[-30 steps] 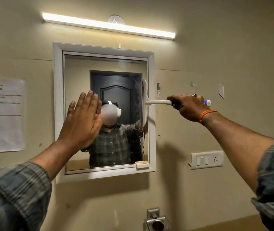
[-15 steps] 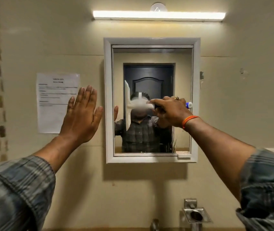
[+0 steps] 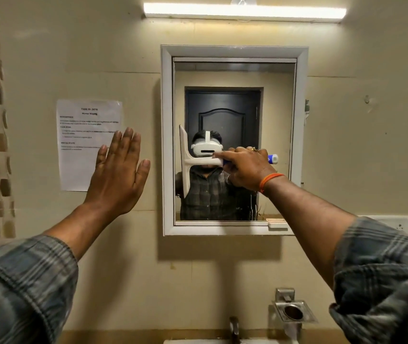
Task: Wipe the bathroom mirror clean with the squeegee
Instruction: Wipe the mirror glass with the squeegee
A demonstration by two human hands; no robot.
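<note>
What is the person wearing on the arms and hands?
Both forearms are bare, with grey-blue plaid sleeves pushed up near the elbows. The right hand has an orange band around the wrist and a ring on one finger. The left hand shows no ring, band or glove.

One head-worn view faces the mirror (image 3: 234, 75) straight on from close range, roughly level with its lower half, arms reaching forward beneath it
</note>
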